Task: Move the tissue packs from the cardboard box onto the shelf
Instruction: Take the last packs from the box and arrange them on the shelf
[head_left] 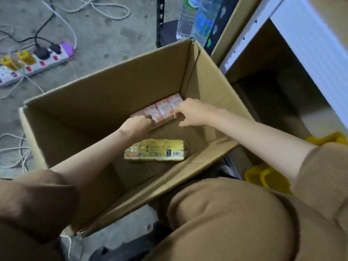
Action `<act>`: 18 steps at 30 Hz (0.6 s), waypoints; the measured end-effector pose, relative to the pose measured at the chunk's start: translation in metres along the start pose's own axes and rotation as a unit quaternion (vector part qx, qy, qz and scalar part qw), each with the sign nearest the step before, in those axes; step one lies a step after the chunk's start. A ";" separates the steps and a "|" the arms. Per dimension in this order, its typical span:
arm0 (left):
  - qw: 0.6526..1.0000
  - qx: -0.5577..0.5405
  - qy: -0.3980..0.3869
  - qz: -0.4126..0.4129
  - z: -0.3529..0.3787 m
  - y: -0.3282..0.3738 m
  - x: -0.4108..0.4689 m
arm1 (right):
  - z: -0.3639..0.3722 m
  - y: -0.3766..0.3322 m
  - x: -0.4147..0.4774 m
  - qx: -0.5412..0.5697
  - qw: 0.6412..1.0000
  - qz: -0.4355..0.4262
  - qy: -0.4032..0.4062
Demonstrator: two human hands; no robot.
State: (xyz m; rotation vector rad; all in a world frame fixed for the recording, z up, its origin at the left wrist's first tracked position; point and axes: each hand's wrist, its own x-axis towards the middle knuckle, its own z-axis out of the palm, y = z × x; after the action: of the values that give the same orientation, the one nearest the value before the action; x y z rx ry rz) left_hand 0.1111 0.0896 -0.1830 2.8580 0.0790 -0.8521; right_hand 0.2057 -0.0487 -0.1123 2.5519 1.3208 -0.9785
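Note:
An open cardboard box (116, 87) sits on the floor below me. Deep inside it, against the far wall, lies a pink tissue pack (162, 109) made of several small packets in a row. My left hand (138, 126) grips its left end and my right hand (190, 113) pinches its right end. A yellow tissue pack (154, 150) lies flat on the box bottom, nearer to me, untouched. The shelf (310, 51), white-framed with a dark lower compartment, stands to the right of the box.
Power strips (35, 61) with plugs and cables lie on the concrete floor at the left. Water bottles (195, 17) stand beyond the box beside a black slotted post. Yellow plastic bins (265, 176) sit low on the right, by my knee.

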 end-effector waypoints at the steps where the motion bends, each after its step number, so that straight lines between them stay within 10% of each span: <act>1: 1.000 0.003 -0.004 0.002 0.004 -0.001 0.004 | 0.004 0.002 0.008 -0.002 1.000 -0.002 -0.010; 18: 0.993 -0.071 0.005 -0.094 0.063 -0.040 0.099 | 0.066 0.010 0.120 0.105 0.963 0.133 -0.210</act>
State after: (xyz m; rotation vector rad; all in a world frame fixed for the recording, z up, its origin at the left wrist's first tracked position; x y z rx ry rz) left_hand 0.1558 0.1194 -0.2943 2.7520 0.4003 -0.8282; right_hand 0.2307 0.0042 -0.2365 2.3810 0.7739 -1.5556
